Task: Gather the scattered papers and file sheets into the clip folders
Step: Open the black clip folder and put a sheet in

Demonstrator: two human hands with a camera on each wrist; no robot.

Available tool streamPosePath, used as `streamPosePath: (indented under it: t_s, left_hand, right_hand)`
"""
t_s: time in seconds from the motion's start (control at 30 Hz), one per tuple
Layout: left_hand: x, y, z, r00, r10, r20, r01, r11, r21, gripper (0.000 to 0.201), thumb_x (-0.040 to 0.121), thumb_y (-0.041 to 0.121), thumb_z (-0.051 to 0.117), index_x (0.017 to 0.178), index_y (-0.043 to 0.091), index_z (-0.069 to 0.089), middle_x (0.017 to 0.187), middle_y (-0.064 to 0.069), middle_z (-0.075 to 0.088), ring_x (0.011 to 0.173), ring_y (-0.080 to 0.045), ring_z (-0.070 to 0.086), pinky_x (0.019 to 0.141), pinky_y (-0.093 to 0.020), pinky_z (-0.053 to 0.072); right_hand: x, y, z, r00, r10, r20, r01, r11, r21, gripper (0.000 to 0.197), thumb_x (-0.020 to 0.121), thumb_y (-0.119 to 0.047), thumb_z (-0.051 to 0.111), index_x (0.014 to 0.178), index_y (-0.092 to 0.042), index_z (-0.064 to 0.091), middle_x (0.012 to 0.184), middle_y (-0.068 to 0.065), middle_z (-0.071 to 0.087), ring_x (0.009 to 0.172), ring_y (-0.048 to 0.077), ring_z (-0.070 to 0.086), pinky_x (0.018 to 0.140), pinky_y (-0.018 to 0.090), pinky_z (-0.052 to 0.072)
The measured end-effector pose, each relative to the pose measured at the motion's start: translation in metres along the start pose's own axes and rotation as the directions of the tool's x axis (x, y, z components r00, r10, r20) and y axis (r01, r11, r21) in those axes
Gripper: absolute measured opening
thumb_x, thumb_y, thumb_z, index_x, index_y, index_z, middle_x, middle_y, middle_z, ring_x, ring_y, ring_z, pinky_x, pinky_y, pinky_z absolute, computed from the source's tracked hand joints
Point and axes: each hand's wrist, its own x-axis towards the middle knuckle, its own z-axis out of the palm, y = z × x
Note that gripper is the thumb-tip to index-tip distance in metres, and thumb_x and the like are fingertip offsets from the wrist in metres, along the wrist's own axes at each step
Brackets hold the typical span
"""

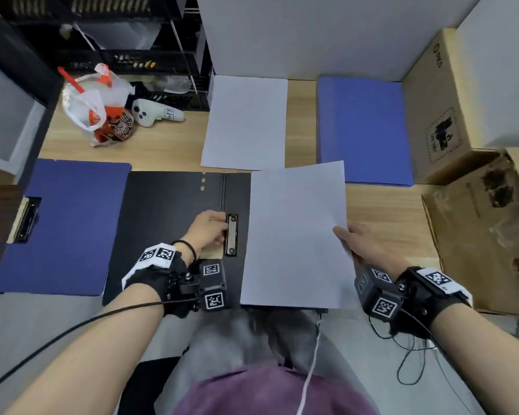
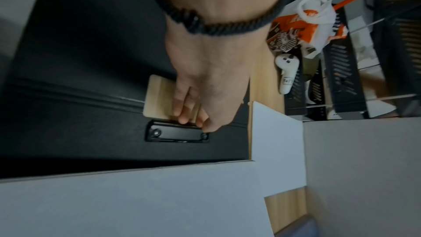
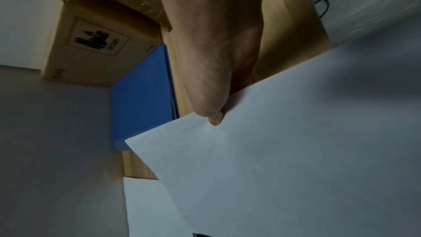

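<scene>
Left hand (image 1: 208, 229) grips the clip (image 1: 232, 234) (black folder (image 1: 168, 211)); right hand (image 1: 369, 247) pinches a sheet (image 1: 297, 235).

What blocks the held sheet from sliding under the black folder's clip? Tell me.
Nothing visible does. The right hand holds the sheet just right of the clip. The left hand is on the clip's lever; whether the clip is raised is unclear.

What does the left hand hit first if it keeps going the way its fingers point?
The left hand points right, across the open black folder. Its fingers are already at the black metal clip, so the clip comes first. The held white sheet lies just beyond.
</scene>
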Motion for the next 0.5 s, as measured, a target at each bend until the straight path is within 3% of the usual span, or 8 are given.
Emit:
streamPosePath:
  t_s: [0.1, 0.17, 0.2, 0.27, 0.33, 0.43, 0.5]
  left_hand:
    - [0.004, -0.012, 0.018, 0.994, -0.026, -0.106, 0.039, 0.993, 0.115, 0.027, 0.083, 0.020, 0.070, 0.107, 0.015, 0.056, 0.090, -0.008, 0.060, 0.072, -0.020, 0.056, 0.080, -0.037, 0.054]
    - [0.004, -0.015, 0.026, 0.978, 0.016, -0.208, 0.036, 0.969, 0.243, 0.034, 0.078, 0.030, 0.075, 0.102, 0.019, 0.054, 0.099, -0.005, 0.059, 0.087, -0.022, 0.056, 0.088, -0.037, 0.051]
    - [0.003, -0.014, 0.030, 0.969, 0.044, -0.245, 0.030, 0.956, 0.292, 0.036, 0.076, 0.032, 0.076, 0.101, 0.019, 0.053, 0.098, -0.003, 0.058, 0.091, -0.021, 0.055, 0.086, -0.034, 0.049]
    - [0.001, -0.010, 0.036, 0.956, 0.096, -0.276, 0.009, 0.935, 0.355, 0.035, 0.076, 0.029, 0.076, 0.098, 0.017, 0.051, 0.092, 0.000, 0.057, 0.089, -0.020, 0.054, 0.077, -0.029, 0.043]
    - [0.002, -0.007, 0.040, 0.952, 0.129, -0.278, 0.005, 0.901, 0.434, 0.032, 0.078, 0.026, 0.073, 0.098, 0.014, 0.051, 0.092, -0.003, 0.057, 0.089, -0.023, 0.054, 0.075, -0.028, 0.038]
    - [0.003, -0.004, 0.041, 0.956, 0.152, -0.252, 0.005, 0.848, 0.531, 0.026, 0.078, 0.029, 0.067, 0.093, 0.013, 0.052, 0.099, -0.011, 0.062, 0.091, -0.031, 0.058, 0.078, -0.033, 0.046]
    - [-0.002, 0.001, 0.040, 0.963, 0.146, -0.228, 0.003, 0.836, 0.548, 0.021, 0.080, 0.027, 0.066, 0.087, 0.015, 0.050, 0.095, -0.009, 0.062, 0.086, -0.032, 0.061, 0.075, -0.035, 0.052]
  right_hand:
    - [0.007, 0.015, -0.006, 0.999, 0.035, 0.033, -0.035, 0.999, -0.001, 0.036, 0.102, -0.012, 0.042, 0.066, -0.013, 0.042, 0.034, -0.009, 0.049, 0.029, -0.001, 0.043, 0.032, 0.010, 0.028]
    - [0.014, 0.024, -0.006, 0.995, 0.061, 0.081, -0.061, 0.998, 0.005, 0.029, 0.101, -0.016, 0.045, 0.073, -0.008, 0.047, 0.054, 0.008, 0.053, 0.044, 0.011, 0.046, 0.037, 0.014, 0.031]
    - [0.016, 0.027, -0.006, 0.993, 0.074, 0.097, -0.075, 0.997, 0.011, 0.029, 0.101, -0.017, 0.046, 0.073, -0.008, 0.047, 0.058, 0.010, 0.050, 0.048, 0.015, 0.044, 0.038, 0.015, 0.031]
    - [0.021, 0.032, -0.004, 0.991, 0.063, 0.116, -0.068, 0.997, 0.041, 0.035, 0.101, -0.016, 0.046, 0.066, -0.012, 0.045, 0.048, -0.001, 0.046, 0.046, 0.013, 0.043, 0.038, 0.015, 0.032]
    - [0.024, 0.034, -0.002, 0.990, 0.039, 0.139, -0.048, 0.997, 0.060, 0.032, 0.101, -0.016, 0.045, 0.070, -0.015, 0.051, 0.050, -0.006, 0.050, 0.048, 0.010, 0.047, 0.043, 0.015, 0.035]
    - [0.028, 0.034, 0.007, 0.986, 0.002, 0.170, -0.020, 0.995, 0.101, 0.020, 0.102, -0.018, 0.045, 0.095, -0.019, 0.063, 0.079, -0.003, 0.066, 0.065, 0.010, 0.061, 0.056, 0.020, 0.045]
    - [0.031, 0.031, 0.013, 0.986, -0.028, 0.166, 0.011, 0.995, 0.101, 0.021, 0.102, -0.016, 0.043, 0.097, -0.022, 0.062, 0.080, -0.002, 0.065, 0.063, 0.008, 0.058, 0.055, 0.021, 0.044]
